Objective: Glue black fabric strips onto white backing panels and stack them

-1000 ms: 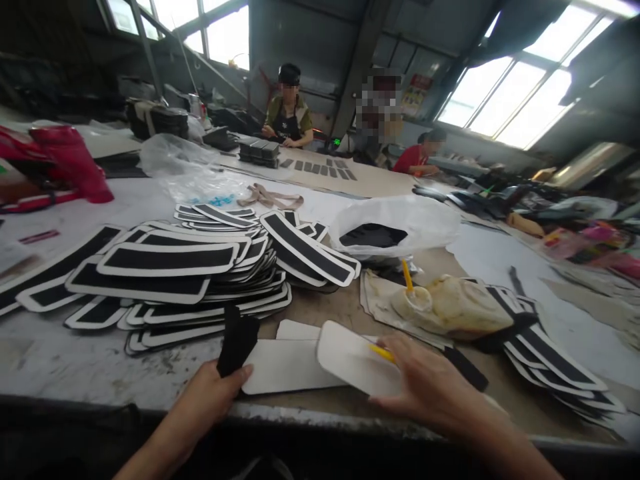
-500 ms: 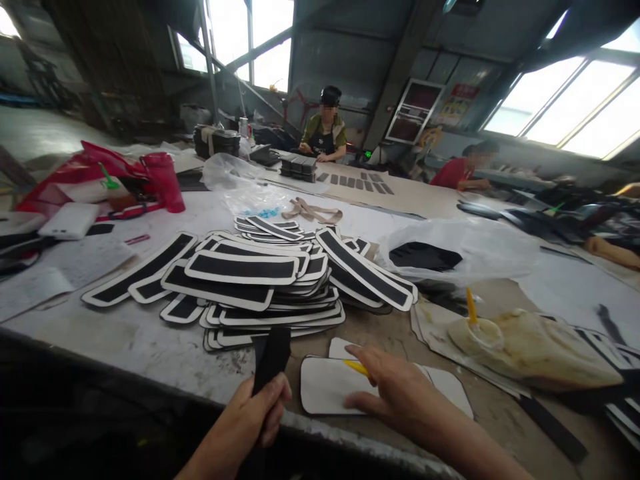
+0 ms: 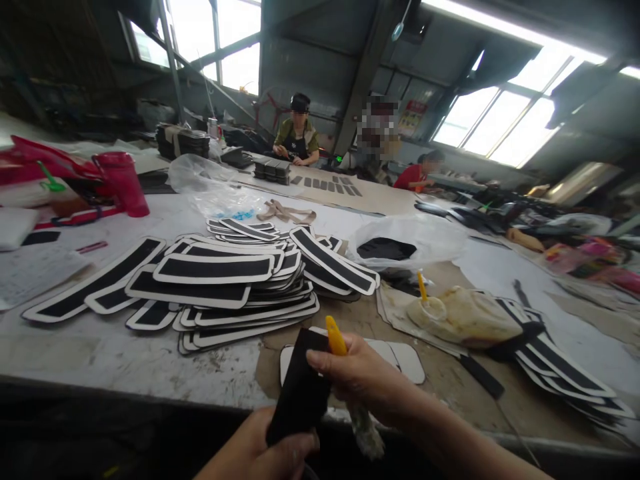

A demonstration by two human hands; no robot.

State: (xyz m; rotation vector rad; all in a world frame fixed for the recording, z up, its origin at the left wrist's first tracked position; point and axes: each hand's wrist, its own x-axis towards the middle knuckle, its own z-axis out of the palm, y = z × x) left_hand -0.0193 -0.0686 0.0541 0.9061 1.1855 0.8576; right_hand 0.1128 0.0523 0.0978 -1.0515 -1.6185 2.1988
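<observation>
Windows [image 3: 500, 123] glow at one o'clock; on the table [image 3: 220, 377], panels [image 3: 213, 268] lie heaped at ten o'clock from the hands. At six, the left hand [image 3: 287, 445] has its fingers closed on a black strip [image 3: 301, 390]. The right hand [image 3: 365, 370], thumb on the strip, has its fingers wrapped round a brush [image 3: 335, 335].

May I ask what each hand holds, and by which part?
Left hand: black strip, by its lower end. Right hand: yellow-handled tool, by the handle, thumb on the strip.
</observation>
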